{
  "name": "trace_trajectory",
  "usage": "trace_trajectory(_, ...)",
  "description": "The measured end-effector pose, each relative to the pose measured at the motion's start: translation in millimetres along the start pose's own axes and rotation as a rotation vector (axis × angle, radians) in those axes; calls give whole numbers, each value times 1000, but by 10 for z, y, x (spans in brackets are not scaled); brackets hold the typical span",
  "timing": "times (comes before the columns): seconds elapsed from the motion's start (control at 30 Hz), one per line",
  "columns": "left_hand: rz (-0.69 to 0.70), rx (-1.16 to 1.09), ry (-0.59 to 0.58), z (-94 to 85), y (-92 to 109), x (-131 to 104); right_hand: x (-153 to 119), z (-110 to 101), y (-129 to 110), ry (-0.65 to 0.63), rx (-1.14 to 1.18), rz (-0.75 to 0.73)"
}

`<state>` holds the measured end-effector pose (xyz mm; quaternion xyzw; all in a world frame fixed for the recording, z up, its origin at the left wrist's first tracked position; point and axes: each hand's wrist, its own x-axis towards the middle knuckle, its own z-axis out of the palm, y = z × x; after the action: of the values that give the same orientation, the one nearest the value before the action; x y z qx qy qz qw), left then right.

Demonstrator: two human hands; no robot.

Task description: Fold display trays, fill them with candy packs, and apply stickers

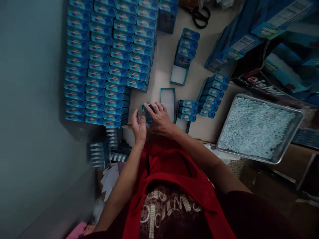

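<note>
Near the table's front edge, my right hand reaches over several small blue boxes, its fingers curled across their tops. These boxes are partly hidden under the hand. My left hand stands just left of them, thumb and fingers apart, with nothing visible in it. Right behind my right hand lies an open shallow carton with a white inside. To its right, another carton holds a few upright blue boxes. Farther back, a third carton is partly filled with the same boxes.
Rows of stacked blue boxes fill the left side beside the wall. A metal tray of pale turquoise pieces sits at the right. Black-handled scissors lie at the back. Larger blue cartons stand back right.
</note>
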<state>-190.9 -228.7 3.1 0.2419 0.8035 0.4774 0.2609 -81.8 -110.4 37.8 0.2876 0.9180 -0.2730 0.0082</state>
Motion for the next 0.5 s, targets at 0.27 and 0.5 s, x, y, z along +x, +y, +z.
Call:
trace_trajectory(0.27, -19, -214, -306, 184, -2, 580, -282, 369, 271, 147, 195, -50)
trace_trajectory(0.5, -75, -266, -346, 397, -128, 596, -199, 396, 187, 88, 99, 60)
